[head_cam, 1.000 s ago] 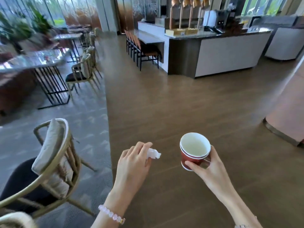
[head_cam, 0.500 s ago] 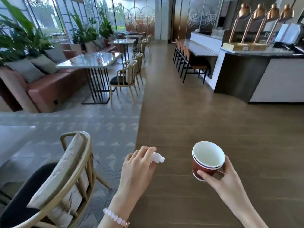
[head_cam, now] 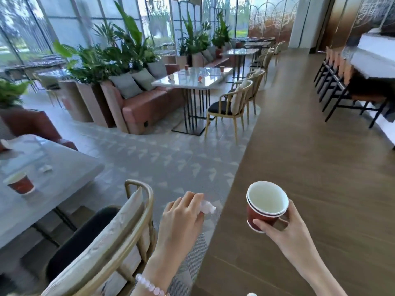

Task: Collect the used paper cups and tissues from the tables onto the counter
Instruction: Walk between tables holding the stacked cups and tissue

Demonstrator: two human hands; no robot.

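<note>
My right hand point(head_cam: 284, 229) grips a stack of two red paper cups point(head_cam: 265, 207) with white insides, held upright low in the middle right. My left hand point(head_cam: 181, 218) pinches a crumpled white tissue point(head_cam: 208, 207) that sticks out past the fingertips. On the near grey table point(head_cam: 64, 167) at the left stands another red paper cup point(head_cam: 20, 182), with a small white tissue point(head_cam: 46, 168) beside it. Farther off, a marble table point(head_cam: 192, 79) carries several small red cups. The counter point(head_cam: 376, 63) shows at the far right edge.
A wooden chair with a pale cushion point(head_cam: 111, 238) stands right below my left hand. More chairs point(head_cam: 233, 103) sit at the marble table, and dark bar stools point(head_cam: 342, 82) line the counter. A pink sofa point(head_cam: 145, 103) and planters run along the windows. Wooden floor stretches ahead.
The view has swung left: the counter slid to the right edge and the near table with its cup and tissue came into sight. Both hands keep their holds.
</note>
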